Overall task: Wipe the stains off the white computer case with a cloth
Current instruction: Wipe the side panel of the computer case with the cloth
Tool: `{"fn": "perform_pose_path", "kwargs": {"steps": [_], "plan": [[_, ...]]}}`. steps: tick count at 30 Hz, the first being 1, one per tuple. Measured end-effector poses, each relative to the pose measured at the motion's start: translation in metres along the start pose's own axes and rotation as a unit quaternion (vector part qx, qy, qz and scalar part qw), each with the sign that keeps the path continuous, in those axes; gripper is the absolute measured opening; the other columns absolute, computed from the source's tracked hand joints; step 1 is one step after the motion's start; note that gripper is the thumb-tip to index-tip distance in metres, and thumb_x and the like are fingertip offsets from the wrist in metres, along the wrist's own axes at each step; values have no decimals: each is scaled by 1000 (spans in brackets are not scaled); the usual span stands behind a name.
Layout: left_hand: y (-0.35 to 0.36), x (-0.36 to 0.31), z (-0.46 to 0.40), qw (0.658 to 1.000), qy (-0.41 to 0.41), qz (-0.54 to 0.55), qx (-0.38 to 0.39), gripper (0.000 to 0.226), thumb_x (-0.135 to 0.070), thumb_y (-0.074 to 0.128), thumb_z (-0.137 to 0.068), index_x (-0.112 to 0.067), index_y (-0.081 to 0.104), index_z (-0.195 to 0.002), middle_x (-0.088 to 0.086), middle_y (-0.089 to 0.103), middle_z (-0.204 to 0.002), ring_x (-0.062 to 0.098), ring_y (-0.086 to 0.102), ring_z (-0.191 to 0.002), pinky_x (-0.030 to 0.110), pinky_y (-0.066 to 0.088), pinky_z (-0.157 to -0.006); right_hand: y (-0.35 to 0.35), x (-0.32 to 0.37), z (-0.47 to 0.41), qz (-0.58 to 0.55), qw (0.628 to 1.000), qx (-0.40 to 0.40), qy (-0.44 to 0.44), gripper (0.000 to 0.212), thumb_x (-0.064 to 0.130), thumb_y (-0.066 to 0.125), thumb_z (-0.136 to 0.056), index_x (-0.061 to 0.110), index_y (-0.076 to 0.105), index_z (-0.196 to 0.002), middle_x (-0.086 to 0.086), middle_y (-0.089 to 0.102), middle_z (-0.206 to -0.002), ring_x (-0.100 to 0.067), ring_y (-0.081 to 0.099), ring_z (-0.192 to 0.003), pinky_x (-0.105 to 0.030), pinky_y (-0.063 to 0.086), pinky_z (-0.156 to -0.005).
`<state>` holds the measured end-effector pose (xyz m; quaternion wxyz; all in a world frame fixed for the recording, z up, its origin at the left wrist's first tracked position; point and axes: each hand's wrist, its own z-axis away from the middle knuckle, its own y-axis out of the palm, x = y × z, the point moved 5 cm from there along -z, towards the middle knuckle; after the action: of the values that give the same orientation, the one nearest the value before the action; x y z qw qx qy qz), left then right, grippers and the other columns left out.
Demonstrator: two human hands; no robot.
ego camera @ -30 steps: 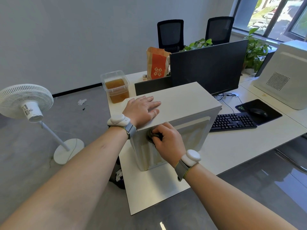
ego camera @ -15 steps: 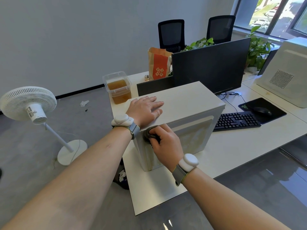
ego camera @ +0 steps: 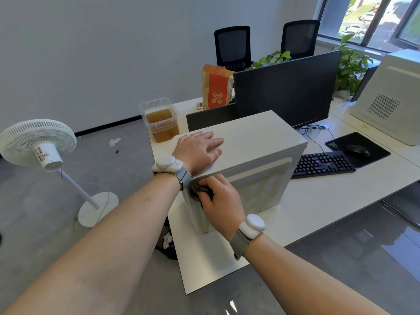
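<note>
A white computer case (ego camera: 254, 142) stands on the white desk (ego camera: 318, 208) in front of me. My left hand (ego camera: 200, 148) lies flat on the case's top near its left end, fingers straight. My right hand (ego camera: 219, 201) grips a bunched dark grey cloth (ego camera: 196, 188) and presses it against the upper left corner of the case's near side, right under my left wrist. Most of the cloth is hidden by my fingers. The near side panel shows a faint yellowish, streaky sheen.
Behind the case stand a black monitor (ego camera: 286, 96), an orange paper bag (ego camera: 216, 89) and a clear tub of brown liquid (ego camera: 161, 120). A keyboard (ego camera: 322, 164), mouse (ego camera: 358, 150) and second white case (ego camera: 391, 98) lie to the right. A white fan (ego camera: 38, 144) stands on the floor left.
My right hand has slid the cloth leftward along the case's upper near edge, up to the corner under my left wrist. The left hand has stayed flat on the top.
</note>
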<state>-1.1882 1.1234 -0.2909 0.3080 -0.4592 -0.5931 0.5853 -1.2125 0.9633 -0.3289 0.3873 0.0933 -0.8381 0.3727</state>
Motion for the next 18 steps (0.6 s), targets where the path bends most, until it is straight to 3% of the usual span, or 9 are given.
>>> {"fn": "perform_pose_path", "kwargs": {"steps": [2, 6, 10, 15, 18], "plan": [[-1, 2, -1, 1000, -3, 1, 0, 51, -61, 33, -100, -49, 43, -149, -12, 37, -162, 18, 28, -151, 53, 20, -122, 6, 1, -1, -5, 1000, -9, -15, 14, 8, 70, -86, 15, 71, -98, 4, 64, -97, -18, 60, -82, -29, 52, -72], [0, 3, 0, 1000, -2, 1, 2, 51, -61, 33, -101, -49, 43, -149, -12, 37, -162, 19, 28, -151, 53, 20, -122, 22, -13, 7, 70, 993, 80, 48, 19, 15, 63, -89, 18, 73, -105, 2, 64, -99, -25, 61, -90, -36, 52, -75], [-1, 3, -1, 1000, -2, 1, 0, 50, -61, 34, -100, -49, 44, -148, -12, 37, -161, 19, 28, -151, 53, 20, -122, 15, 2, 9, 26, 999, -12, -24, 19, 13, 69, -90, 17, 73, -107, 3, 67, -102, -17, 61, -87, -26, 52, -73], [0, 3, 0, 1000, -2, 1, 4, 52, -64, 32, -99, -50, 44, -148, -13, 37, -161, 19, 29, -150, 53, 21, -121, 33, -26, 20, 83, 976, 162, 122, 23, 20, 58, -95, 21, 72, -114, -1, 65, -107, -27, 61, -98, -33, 51, -78], [0, 4, 0, 1000, -3, 8, -1, 52, -63, 33, -99, -50, 45, -148, -13, 38, -161, 18, 29, -150, 53, 20, -121, 17, -19, 30, 18, 993, 47, 111, 22, 22, 63, -94, 20, 71, -115, 3, 63, -106, -19, 59, -94, -31, 51, -77]]}}
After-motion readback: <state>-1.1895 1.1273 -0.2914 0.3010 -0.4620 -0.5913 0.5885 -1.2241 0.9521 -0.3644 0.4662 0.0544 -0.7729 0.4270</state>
